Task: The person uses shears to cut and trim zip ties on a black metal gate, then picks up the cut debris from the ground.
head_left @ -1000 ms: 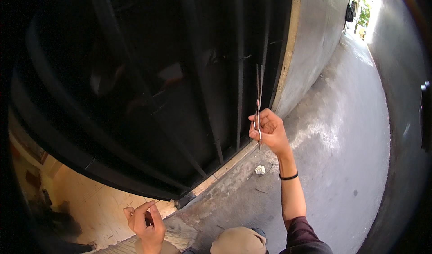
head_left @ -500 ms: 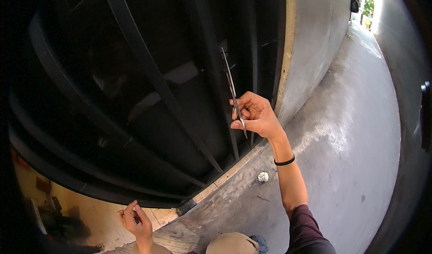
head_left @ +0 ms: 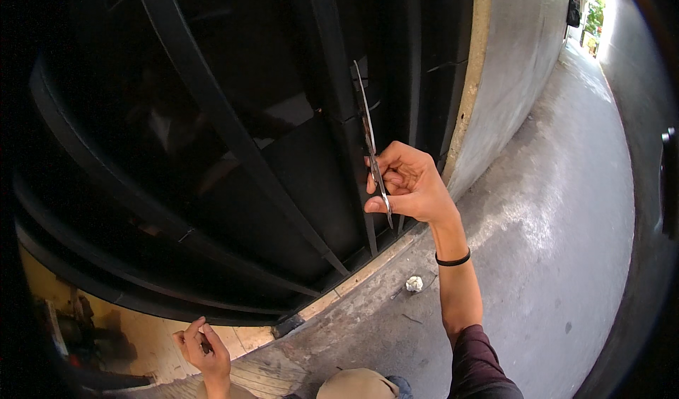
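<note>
My right hand [head_left: 407, 183] has its thumb and fingers closed round the lower part of a long, thin silver metal tool [head_left: 365, 109]. It is seen edge-on and looks like scissors. The tool points up in front of a black metal gate [head_left: 283, 187] with long ribs; I cannot tell whether its tip touches the gate. A black band [head_left: 453, 259] circles my right wrist. At the lower left my left hand [head_left: 204, 348] is raised by the gate's edge, thumb and index fingertip close together. What they pinch, if anything, does not show.
A grey wall [head_left: 520, 53] stands right of the gate, and a concrete passage [head_left: 559, 222] runs along it into daylight. A crumpled white ball [head_left: 414, 284] lies on the ground. Behind the gate's lower left edge is a tiled floor [head_left: 159, 335] with dark objects.
In the picture, the gate's right edge and the wall have shifted right. My left hand appears slightly further left; my right hand keeps its grip on the metal tool.
</note>
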Demonstrator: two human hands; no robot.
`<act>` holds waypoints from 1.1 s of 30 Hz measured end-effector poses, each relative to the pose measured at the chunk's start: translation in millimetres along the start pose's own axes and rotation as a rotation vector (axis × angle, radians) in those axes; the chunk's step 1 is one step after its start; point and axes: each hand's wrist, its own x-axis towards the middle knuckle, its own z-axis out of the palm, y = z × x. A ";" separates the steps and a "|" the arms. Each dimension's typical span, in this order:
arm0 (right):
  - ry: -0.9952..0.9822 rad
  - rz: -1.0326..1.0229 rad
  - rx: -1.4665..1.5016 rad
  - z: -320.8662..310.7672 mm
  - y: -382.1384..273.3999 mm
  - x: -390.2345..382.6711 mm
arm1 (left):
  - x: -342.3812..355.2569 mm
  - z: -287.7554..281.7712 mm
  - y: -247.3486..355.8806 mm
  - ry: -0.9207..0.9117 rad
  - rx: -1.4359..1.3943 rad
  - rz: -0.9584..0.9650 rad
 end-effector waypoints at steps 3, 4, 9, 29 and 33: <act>-0.002 -0.008 -0.006 -1.2 -1.8 0.7 | 1.0 -0.8 1.9 0.003 0.006 0.002; -0.005 -0.004 -0.006 -2.3 -1.9 0.0 | 1.1 -1.5 2.5 0.006 0.010 0.004; -0.005 -0.024 -0.022 -0.4 -5.4 0.9 | 2.1 -4.4 4.7 0.020 0.019 -0.006; 0.024 -0.066 -0.138 -3.0 3.4 -3.7 | 7.2 -3.5 10.4 0.038 0.018 -0.002; 0.202 0.176 0.083 -2.0 -7.1 -40.0 | 2.7 -11.1 -3.9 0.073 0.047 0.018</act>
